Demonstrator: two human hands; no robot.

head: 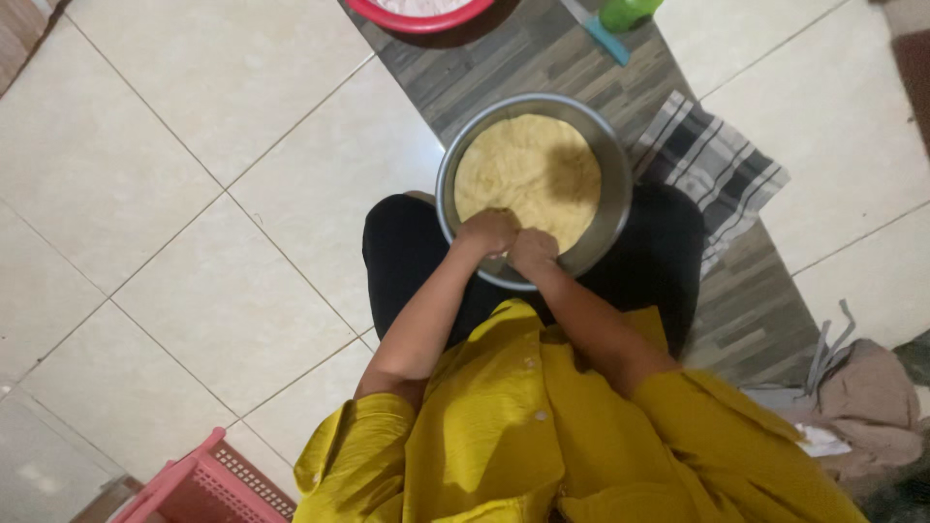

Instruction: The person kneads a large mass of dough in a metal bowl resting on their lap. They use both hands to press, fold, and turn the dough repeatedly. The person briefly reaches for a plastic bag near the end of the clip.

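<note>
I see both fists clenched, left hand [487, 231] and right hand [532, 250] pressing into the yellow dough [528, 174] at the near rim of the steel bowl [614, 208] on my lap; kneading, I judge; next, fold and press.

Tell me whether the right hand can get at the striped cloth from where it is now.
Probably yes. The right hand is pressed into the dough in the metal bowl, and the striped cloth lies just beyond the bowl's right rim with nothing lying on it; only the rim stands between.
</note>
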